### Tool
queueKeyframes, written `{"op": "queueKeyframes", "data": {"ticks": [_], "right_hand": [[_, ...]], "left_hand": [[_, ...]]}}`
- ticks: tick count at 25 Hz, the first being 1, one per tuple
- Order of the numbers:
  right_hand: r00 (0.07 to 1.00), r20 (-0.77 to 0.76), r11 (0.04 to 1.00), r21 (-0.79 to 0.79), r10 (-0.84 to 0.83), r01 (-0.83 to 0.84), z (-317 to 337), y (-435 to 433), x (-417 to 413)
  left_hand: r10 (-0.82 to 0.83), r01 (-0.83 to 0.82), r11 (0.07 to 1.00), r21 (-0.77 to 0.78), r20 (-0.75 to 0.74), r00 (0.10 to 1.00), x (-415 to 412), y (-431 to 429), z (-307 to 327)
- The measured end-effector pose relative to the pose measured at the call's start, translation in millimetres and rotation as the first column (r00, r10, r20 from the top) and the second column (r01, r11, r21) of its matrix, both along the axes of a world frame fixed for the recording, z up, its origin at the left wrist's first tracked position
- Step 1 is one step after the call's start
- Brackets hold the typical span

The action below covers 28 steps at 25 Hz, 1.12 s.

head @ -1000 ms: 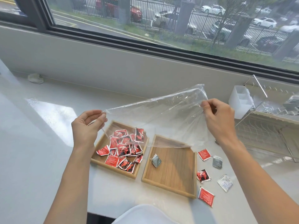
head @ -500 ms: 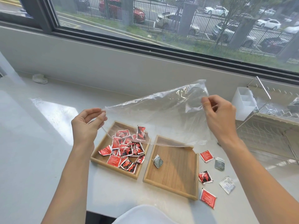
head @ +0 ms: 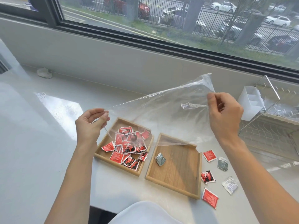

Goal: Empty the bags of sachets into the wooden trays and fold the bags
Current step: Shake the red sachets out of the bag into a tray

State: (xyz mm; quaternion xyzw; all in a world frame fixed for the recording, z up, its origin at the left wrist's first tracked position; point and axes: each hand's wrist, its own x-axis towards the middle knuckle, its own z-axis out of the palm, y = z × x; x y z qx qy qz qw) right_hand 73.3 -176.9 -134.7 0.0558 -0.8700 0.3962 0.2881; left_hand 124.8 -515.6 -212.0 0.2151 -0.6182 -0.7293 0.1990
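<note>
The bag (head: pixel 161 113) is clear and colourless. Both wooden trays are light tan with a fine grain: the left tray (head: pixel 103 155) holds red sachets (head: pixel 127 146) printed in black and white, the right tray (head: pixel 178 172) one grey-green sachet (head: pixel 160 159). Toward the pale grey bench's (head: pixel 32 151) right edge lie three red sachets (head: pixel 209 155), a grey one (head: pixel 223 164) and a silvery-white one (head: pixel 230 185). A white box (head: pixel 250 104) stands behind.

Since a second ago the right hand (head: pixel 224 113) has lifted its pinched corner of the clear bag (head: pixel 161 117) higher, so the sheet now slopes up from the left hand (head: pixel 89 125). A crumpled fold of film has gathered just left of the right fingers (head: pixel 212 101). The bag's lower edge now droops over the red sachets (head: pixel 127 146) in the left tray (head: pixel 103 156).
</note>
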Motion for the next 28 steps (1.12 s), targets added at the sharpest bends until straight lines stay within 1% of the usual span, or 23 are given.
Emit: {"op": "queueKeyframes", "data": {"ticks": [2, 5, 9, 11, 12, 15, 16, 19, 22, 23, 26, 28], "right_hand": [[1.000, 0.010, 0.999, 0.024, 0.029, -0.029, 2.9, -2.9, -1.3], [1.000, -0.001, 0.999, -0.033, 0.031, -0.031, 7.5, -4.6, -4.3], [0.993, 0.114, 0.996, -0.083, 0.033, -0.024, 1.8, -2.4, -9.3], [0.983, 0.181, 0.988, -0.155, 0.036, -0.007, -3.8, 1.1, -12.4], [0.975, 0.214, 0.976, -0.218, 0.066, -0.018, -6.1, 3.1, -13.5], [0.937, 0.287, 0.885, -0.463, 0.202, -0.049, -12.3, 8.2, -18.4], [0.925, 0.300, 0.852, -0.521, 0.233, -0.046, -13.1, 10.0, -19.1], [0.918, 0.313, 0.760, -0.649, 0.245, 0.019, -19.7, 17.7, -22.8], [0.926, 0.298, 0.610, -0.786, 0.232, 0.100, -29.8, 30.4, -30.0], [0.928, 0.296, 0.584, -0.803, 0.225, 0.114, -33.8, 35.6, -33.6], [0.919, 0.303, 0.577, -0.809, 0.251, 0.110, -43.6, 54.7, -43.8], [0.881, 0.340, 0.601, -0.795, 0.330, 0.082, -52.4, 69.2, -51.5]], "left_hand": [[0.003, -0.003, 1.000, 0.019, 0.006, 1.000, -1.6, 1.1, -2.5], [-0.002, 0.001, 0.999, 0.034, 0.024, 1.000, -1.9, 4.2, -7.9], [-0.010, 0.009, 1.000, 0.022, 0.022, 1.000, -2.8, 2.4, -9.2], [-0.029, 0.029, 1.000, 0.000, 0.008, 1.000, -4.8, 3.2, -6.4], [-0.042, 0.042, 0.999, -0.018, 0.001, 0.999, -6.4, 4.6, -5.1], [-0.082, 0.081, 0.995, -0.060, -0.005, 0.997, -13.0, 11.3, -1.2], [-0.093, 0.093, 0.994, -0.057, 0.003, 0.996, -15.4, 14.0, -0.5], [-0.131, 0.132, 0.991, -0.006, 0.094, 0.987, -24.9, 22.9, -3.3], [-0.217, 0.214, 0.976, 0.036, 0.187, 0.958, -39.2, 34.6, -10.3], [-0.245, 0.243, 0.969, 0.039, 0.197, 0.949, -45.3, 38.5, -12.5], [-0.298, 0.297, 0.954, 0.036, 0.182, 0.937, -67.6, 51.8, -15.9], [-0.309, 0.320, 0.947, -0.023, 0.194, 0.931, -84.1, 60.5, -16.0]]}}
